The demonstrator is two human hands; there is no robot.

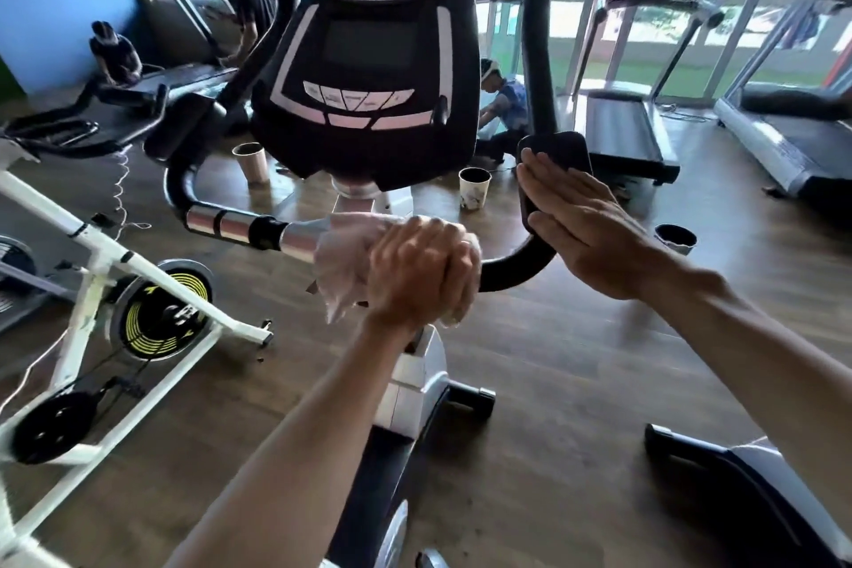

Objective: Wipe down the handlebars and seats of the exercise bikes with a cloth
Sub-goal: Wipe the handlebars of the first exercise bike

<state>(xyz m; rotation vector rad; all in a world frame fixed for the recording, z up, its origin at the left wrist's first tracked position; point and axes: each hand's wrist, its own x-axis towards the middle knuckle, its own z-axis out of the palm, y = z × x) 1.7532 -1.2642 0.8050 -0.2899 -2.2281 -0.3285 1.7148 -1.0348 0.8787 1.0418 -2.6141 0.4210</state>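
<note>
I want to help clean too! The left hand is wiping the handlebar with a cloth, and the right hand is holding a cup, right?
Nearly. In the head view the left hand does grip the white cloth round the handlebar. But the right hand holds no cup: its straight fingers lie flat against the handlebar's black right grip. The cups stand on the floor.

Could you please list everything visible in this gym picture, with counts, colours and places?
Exercise bike: one, black console, white frame, centre.
Handlebar: one, black and silver, below the console.
Cloth: one, white, wrapped on the handlebar.
Spin bike: one, white with a yellow-striped wheel, left.
Treadmills: at least two by the right windows.
Cups: three, pale, on the wooden floor.
People: several, background.
Left hand: grips the cloth on the handlebar.
Right hand: flat against the black right grip pad.
</note>
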